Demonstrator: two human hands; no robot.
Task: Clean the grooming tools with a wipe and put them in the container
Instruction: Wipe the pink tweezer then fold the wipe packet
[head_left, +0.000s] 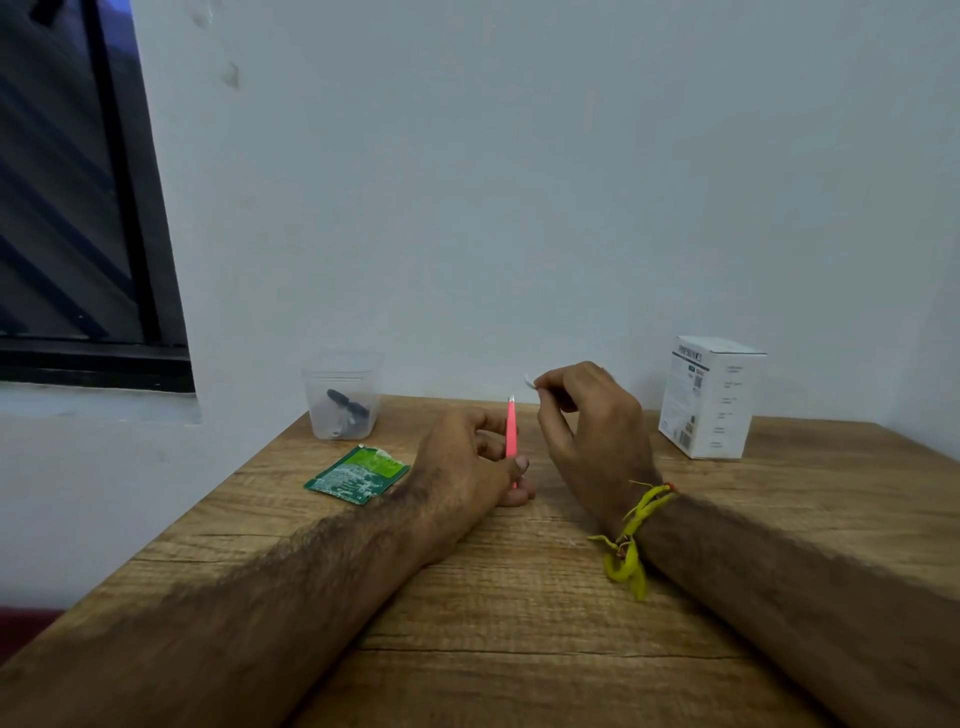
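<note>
Head view: left hand grip pinches slim pink tweezers upright, silver tip; right hand grip pinches small white wipe.

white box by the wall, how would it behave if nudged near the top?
The white box stands upright, taller than wide, so a high push would probably tip it rather than slide it. It looks like thin printed carton, likely light and easily dented. The wooden table seems smooth, so a low push should slide it.
</note>
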